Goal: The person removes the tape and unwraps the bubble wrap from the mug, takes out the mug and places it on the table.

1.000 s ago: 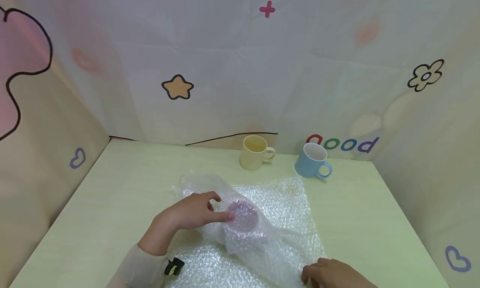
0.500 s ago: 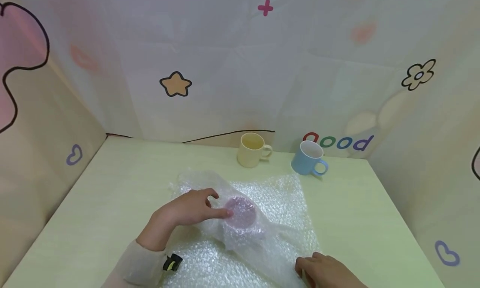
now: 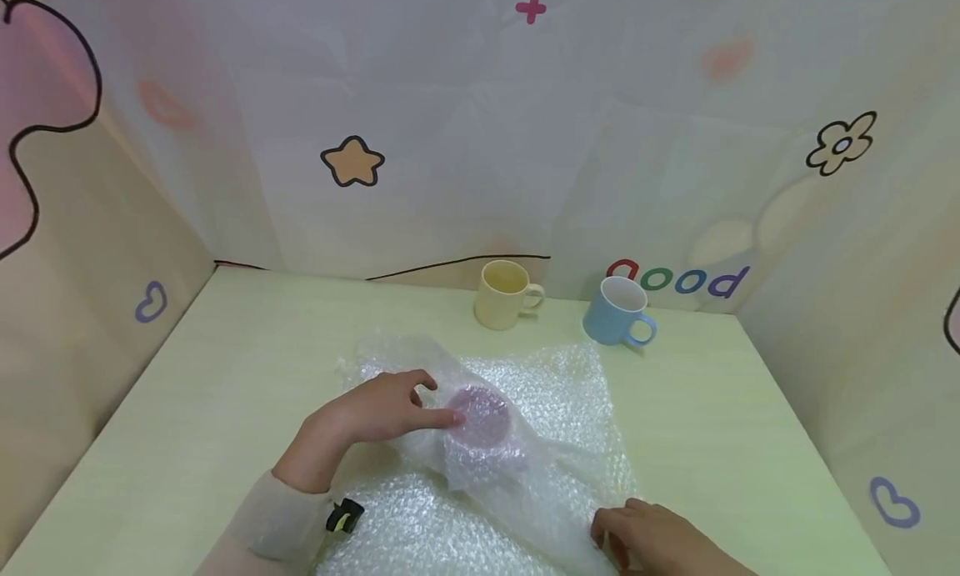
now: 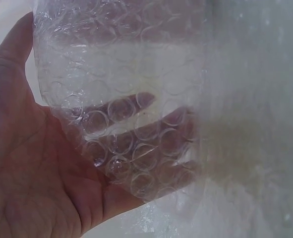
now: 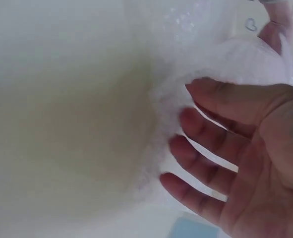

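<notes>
A pinkish-purple round object (image 3: 482,418) shows through a folded layer of bubble wrap (image 3: 543,501), lying over a larger bubble wrap sheet. My left hand (image 3: 378,409) reaches in from the left, its thumb touching the wrap over the object's round top. In the left wrist view, the fingers (image 4: 131,124) of that hand show through the clear bubbles, spread apart and fairly straight. At the wrap's front right corner is my right hand (image 3: 652,534). Its loosely bent fingers (image 5: 203,158) stand apart in the right wrist view, tips at the wrap's edge.
Behind the wrap stand a yellow mug (image 3: 498,301) and, to its right, a blue mug (image 3: 611,316), both upright with handles to the right. The pale table (image 3: 712,418) meets a printed cloth backdrop (image 3: 465,142) at the back and sides.
The view has shifted slightly. Both hands keep nearly the same places on the bubble wrap, and the covered round object has not visibly moved.
</notes>
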Tool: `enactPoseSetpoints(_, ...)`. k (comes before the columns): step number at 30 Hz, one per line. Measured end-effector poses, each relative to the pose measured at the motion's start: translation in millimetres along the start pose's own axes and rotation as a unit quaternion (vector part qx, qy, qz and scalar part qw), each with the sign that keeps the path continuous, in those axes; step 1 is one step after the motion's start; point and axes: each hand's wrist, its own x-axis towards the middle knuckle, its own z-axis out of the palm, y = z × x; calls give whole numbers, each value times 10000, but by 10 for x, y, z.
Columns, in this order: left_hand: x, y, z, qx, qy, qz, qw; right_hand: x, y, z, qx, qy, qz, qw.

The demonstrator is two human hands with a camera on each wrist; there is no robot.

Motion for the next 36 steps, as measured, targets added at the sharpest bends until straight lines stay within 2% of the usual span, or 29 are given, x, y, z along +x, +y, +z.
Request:
enactPoseSetpoints(6,16,-8,8,-68,1,63,10000,-141,-66,-261,665,-317,376,9966)
enactPoseSetpoints(11,-3,-8,-17,-71,7,20,10000,-180,-234,-511,509,3,506,9974)
enactPoseSetpoints(12,-7,-6,-26,-69,11,9,10000,-178,-283,-559,475,155,449,9977)
enactPoseSetpoints(15,-13,-9,-49,-58,26,-7,10000,-140,-431,-641,119,1075,-340,9936)
enactPoseSetpoints(16,-14,-13,-53,-54,27,-11,10000,-109,-487,-656,-47,1421,-626,9879)
enactPoseSetpoints(18,-14,-23,-53,-39,26,-22,10000,-34,-597,-662,-491,2096,-1102,9703)
enactPoseSetpoints(19,-14,-31,-50,-36,19,-30,10000,17,-649,-655,-657,2351,-1294,9611)
enactPoseSetpoints(20,-13,-38,-45,-34,15,-35,10000,76,-703,-653,-756,2467,-1376,9563)
enactPoseSetpoints(28,5,-47,-24,5,50,43,10000,508,-1054,-617,-1365,2068,-1062,9630)
enactPoseSetpoints(33,18,-32,-18,7,9,98,10000,611,-1120,-593,-1590,2074,-851,9615)
enactPoseSetpoints(36,16,-22,-13,51,11,151,9999,609,-1126,-596,-1649,2210,-916,9569)
